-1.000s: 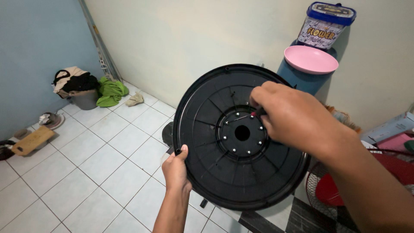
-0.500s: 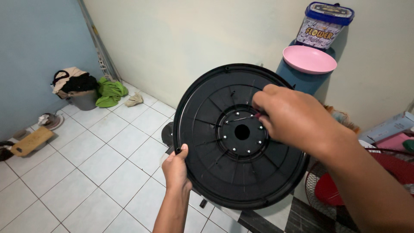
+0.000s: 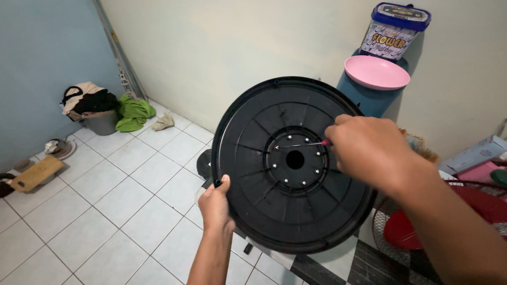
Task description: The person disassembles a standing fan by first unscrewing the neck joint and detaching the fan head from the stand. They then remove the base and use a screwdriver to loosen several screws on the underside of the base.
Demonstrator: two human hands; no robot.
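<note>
Left hand (image 3: 215, 205) grips the black round disc (image 3: 253, 174) at its 8 o'clock rim, holding it upright above the tiled floor (image 3: 105, 200). Right hand (image 3: 369, 150) pinches a screwdriver (image 3: 301, 144), tip at the hub's 10 o'clock screw.

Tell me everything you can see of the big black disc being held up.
The black disc is round, looks like moulded plastic, with a raised rim, concentric ridges and thin radial ribs. At its middle sits a hub with a round hole, ringed by small silvery screws. It is held upright, tilted slightly, facing the camera above the tiled floor. The left hand grips its lower left rim. The right hand lies over its right side, holding a thin screwdriver whose tip reaches the upper left of the hub.
</note>
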